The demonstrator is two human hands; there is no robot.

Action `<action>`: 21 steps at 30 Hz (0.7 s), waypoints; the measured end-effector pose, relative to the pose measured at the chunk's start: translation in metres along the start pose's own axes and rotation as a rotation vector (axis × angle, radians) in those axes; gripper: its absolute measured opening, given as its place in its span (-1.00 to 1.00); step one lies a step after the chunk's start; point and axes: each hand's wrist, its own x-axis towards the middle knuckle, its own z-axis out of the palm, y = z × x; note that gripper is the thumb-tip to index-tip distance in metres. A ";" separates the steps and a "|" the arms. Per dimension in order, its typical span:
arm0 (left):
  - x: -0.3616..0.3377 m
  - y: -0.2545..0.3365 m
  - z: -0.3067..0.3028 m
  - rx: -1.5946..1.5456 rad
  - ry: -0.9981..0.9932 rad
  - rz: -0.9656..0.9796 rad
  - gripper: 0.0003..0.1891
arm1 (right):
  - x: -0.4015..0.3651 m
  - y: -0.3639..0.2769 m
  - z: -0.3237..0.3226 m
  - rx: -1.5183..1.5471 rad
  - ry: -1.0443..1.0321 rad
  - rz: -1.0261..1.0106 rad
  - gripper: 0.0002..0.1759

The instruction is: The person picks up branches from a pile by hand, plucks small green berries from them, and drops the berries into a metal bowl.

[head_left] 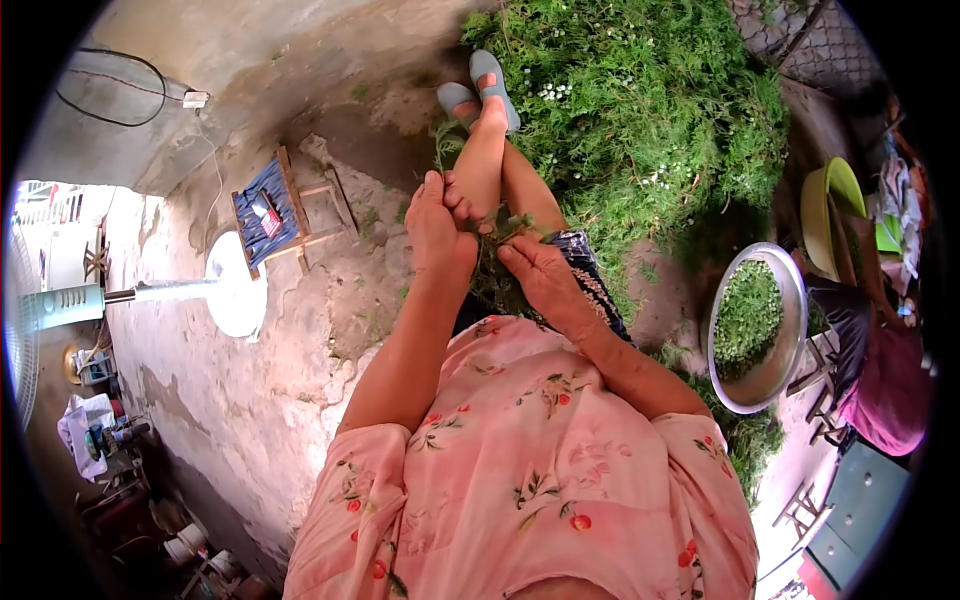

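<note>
My left hand (438, 228) is closed around the stem of a green leafy sprig (446, 148), whose feathery tip sticks up past my thumb. Close beside it over my lap, my right hand (548, 278) pinches a thin green piece of the same kind between thumb and fingers. More bits of greenery lie in the shadow of my lap, partly hidden by my hands. Beyond my right knee spreads a large heap of cut leafy branches (640, 110) with small pale berry-like bits among the leaves.
A metal basin (712, 345) of small green pieces stands to my right, with a yellow-green tub (815, 215) beyond it. Another person in magenta clothing (890, 385) is at the far right. To my left are a folding stool (268, 212) and a standing fan (70, 303).
</note>
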 end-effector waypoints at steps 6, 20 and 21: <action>0.014 0.001 0.003 0.146 0.029 0.002 -0.75 | -0.004 -0.013 0.008 0.165 -0.151 0.295 -0.71; -0.027 -0.005 0.000 0.370 -0.106 -0.025 -0.73 | -0.006 -0.003 0.012 -0.035 0.064 0.152 -0.74; -0.027 -0.008 0.000 0.292 -0.051 -0.034 -0.75 | -0.006 -0.004 0.014 -0.035 0.059 0.153 -0.74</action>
